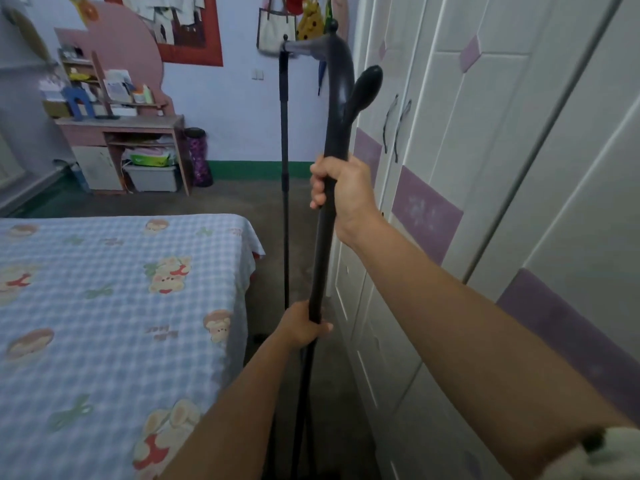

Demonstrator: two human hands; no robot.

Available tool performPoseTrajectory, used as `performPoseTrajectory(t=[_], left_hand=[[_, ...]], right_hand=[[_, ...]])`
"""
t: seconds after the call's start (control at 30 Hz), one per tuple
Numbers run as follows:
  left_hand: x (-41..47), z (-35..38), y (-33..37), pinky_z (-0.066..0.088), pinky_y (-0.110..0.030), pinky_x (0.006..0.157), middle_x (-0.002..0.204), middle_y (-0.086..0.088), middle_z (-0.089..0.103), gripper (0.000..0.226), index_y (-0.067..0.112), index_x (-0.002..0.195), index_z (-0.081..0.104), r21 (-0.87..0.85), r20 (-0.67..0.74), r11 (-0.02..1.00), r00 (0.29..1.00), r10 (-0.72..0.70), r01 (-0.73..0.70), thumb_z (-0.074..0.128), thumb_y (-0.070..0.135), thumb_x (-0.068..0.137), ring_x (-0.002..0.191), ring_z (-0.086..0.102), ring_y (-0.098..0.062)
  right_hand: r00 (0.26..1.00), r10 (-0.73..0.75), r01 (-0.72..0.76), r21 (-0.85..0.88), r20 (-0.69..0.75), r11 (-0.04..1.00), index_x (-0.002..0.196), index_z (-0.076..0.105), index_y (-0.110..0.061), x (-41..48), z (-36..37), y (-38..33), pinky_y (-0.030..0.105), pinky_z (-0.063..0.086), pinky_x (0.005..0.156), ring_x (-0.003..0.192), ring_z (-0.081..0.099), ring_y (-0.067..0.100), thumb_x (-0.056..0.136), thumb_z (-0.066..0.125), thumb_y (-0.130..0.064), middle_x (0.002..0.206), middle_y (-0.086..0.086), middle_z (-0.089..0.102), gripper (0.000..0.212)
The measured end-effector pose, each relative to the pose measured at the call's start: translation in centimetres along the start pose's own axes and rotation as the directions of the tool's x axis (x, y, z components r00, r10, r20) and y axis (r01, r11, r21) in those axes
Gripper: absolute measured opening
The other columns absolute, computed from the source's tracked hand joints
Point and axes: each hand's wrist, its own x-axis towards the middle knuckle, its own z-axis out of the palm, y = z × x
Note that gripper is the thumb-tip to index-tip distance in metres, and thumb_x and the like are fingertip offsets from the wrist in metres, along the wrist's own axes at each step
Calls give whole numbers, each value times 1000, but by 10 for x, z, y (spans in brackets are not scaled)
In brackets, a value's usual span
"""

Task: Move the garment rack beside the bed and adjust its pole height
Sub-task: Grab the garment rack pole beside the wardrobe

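Both arms reach out: left hand [301, 327] is wrapped low on the near pole [322, 258] of the garment rack [337, 98], right hand [341, 188] clamps it higher. Rack stands between the bed's [104, 306] right edge and the wardrobe [485, 168].

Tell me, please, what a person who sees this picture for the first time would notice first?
First, the black garment rack standing upright in the centre, in the gap between the bed and the wardrobe. Both hands close on its near pole: the right hand higher, the left hand lower. Next, the bed with its blue checked cartoon sheet at the left, and the white and purple wardrobe along the right.
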Motion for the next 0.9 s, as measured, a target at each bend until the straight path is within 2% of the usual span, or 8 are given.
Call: performPoseTrajectory(t=[0.1, 0.17, 0.27, 0.33, 0.47, 0.53, 0.7, 0.9], left_hand=[[3, 7, -5, 52, -36, 89, 80, 1, 65, 14, 18, 73, 63, -77, -10, 996, 999, -51, 50, 75, 21, 80, 85, 64, -15], [6, 10, -7, 51, -32, 78, 75, -4, 61, 24, 12, 68, 60, -115, -26, 991, 997, -73, 70, 74, 27, 81, 79, 62, -18], [7, 11, -4, 48, -28, 69, 76, -11, 60, 28, 6, 74, 58, -138, -68, 989, 996, -60, 50, 73, 28, 82, 75, 60, -19], [8, 11, -3, 50, -29, 71, 78, -12, 61, 27, 7, 73, 56, -145, -73, 989, 996, -46, 35, 73, 26, 82, 76, 61, -20], [15, 7, -3, 53, -40, 82, 78, -15, 60, 26, 5, 72, 54, -118, -72, 993, 997, -17, 9, 72, 19, 84, 76, 60, -23], [20, 4, -3, 53, -40, 80, 75, -13, 59, 27, 6, 69, 53, -98, -66, 995, 998, -4, -2, 71, 19, 84, 74, 59, -22], [39, -5, -3, 43, -23, 55, 65, 1, 58, 31, 17, 61, 51, -90, -49, 996, 998, -25, 21, 71, 20, 84, 64, 57, -11], [69, -11, 5, 41, -20, 51, 62, 3, 59, 30, 18, 60, 53, -78, -47, 997, 999, -19, 15, 72, 20, 83, 59, 58, -8]], right_hand=[[1000, -18, 18, 21, -5, 1000, 70, 49, -9, 2, 0, 3, 29, 35, 46, 45, 36, 16, 80, 49, 3, 54, 6, 43, 16], [999, -38, 38, 34, -11, 999, 69, 48, -9, 2, 2, 6, 28, 33, 44, 45, 35, 16, 78, 48, 2, 54, 5, 42, 14], [995, -87, 89, 47, -40, 995, 67, 46, -10, 3, 6, 9, 25, 30, 41, 43, 32, 15, 70, 49, -6, 53, 5, 39, 6], [992, -107, 111, 54, -60, 992, 64, 45, -10, 5, 8, 11, 25, 27, 40, 41, 30, 15, 64, 49, -9, 52, 7, 37, 4], [988, -139, 144, 54, -73, 988, 63, 43, -10, 11, 11, 14, 24, 25, 39, 40, 29, 15, 62, 48, -10, 52, 7, 36, 5], [986, -151, 155, 54, -71, 986, 62, 42, -10, 16, 12, 15, 25, 24, 39, 40, 28, 15, 62, 47, -9, 52, 8, 36, 5], [984, -171, 174, 52, -59, 983, 62, 41, -11, 32, 14, 20, 24, 24, 38, 40, 27, 15, 63, 46, -8, 53, 8, 35, 6], [984, -170, 173, 71, -53, 982, 63, 41, -11, 65, 6, 27, 27, 21, 39, 40, 26, 15, 63, 46, -7, 53, 7, 34, 7]])
